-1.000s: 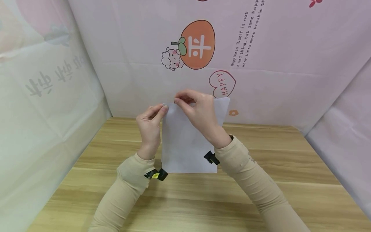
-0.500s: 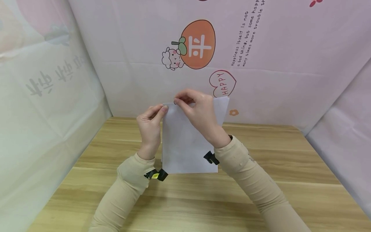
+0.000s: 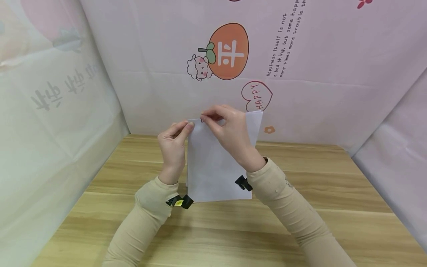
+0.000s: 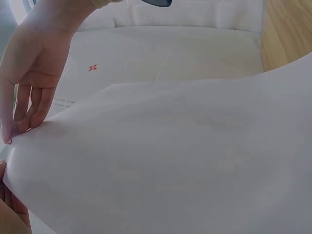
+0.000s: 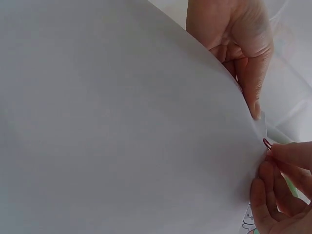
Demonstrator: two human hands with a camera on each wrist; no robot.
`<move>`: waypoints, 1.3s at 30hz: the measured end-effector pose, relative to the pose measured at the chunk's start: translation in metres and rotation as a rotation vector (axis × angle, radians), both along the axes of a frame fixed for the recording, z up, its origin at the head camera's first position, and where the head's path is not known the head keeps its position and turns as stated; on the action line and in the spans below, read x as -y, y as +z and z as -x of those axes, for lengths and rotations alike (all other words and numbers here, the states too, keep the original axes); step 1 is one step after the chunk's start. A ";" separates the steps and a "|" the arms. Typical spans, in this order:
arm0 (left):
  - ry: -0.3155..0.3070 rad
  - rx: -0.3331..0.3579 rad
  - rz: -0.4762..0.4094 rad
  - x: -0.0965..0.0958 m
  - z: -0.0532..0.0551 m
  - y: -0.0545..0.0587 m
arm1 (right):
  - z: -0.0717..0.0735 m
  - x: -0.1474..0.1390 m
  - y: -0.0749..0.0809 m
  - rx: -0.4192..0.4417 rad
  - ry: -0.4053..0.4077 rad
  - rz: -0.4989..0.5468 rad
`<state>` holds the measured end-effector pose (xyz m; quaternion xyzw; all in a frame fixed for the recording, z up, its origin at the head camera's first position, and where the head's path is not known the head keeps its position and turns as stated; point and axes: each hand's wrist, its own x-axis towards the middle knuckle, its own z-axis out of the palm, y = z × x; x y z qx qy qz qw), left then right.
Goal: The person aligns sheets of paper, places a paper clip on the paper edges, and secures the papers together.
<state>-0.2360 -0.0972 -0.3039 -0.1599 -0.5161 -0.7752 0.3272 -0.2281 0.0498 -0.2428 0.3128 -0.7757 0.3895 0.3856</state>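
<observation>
A few white sheets of paper (image 3: 217,163) hang upright over the table, held at their top edge. My left hand (image 3: 173,148) pinches their upper left corner between thumb and forefinger. Just right of it, my right hand (image 3: 230,131) pinches a small dark red paper clip (image 3: 201,119) at the top edge. In the right wrist view, one loop of the paper clip (image 5: 266,143) sticks out of the fingertips and overlaps the paper's edge. The left wrist view is mostly filled by the paper (image 4: 161,161), with the right hand (image 4: 41,68) at its upper left.
The wooden table (image 3: 213,230) spreads beneath both arms. A white printed cloth (image 3: 160,85) stands behind it, and a side cloth (image 3: 60,129) hangs at the left. Black wrist cameras sit on both cuffs, the right camera (image 3: 243,183) overlapping the paper.
The paper's lower edge has swung slightly down and right. The right hand and paper clip have moved down a little at the top edge; the left hand keeps its pinch.
</observation>
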 end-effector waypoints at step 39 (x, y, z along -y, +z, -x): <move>-0.006 -0.022 -0.029 -0.006 -0.001 0.001 | 0.002 -0.008 -0.010 -0.083 0.006 -0.005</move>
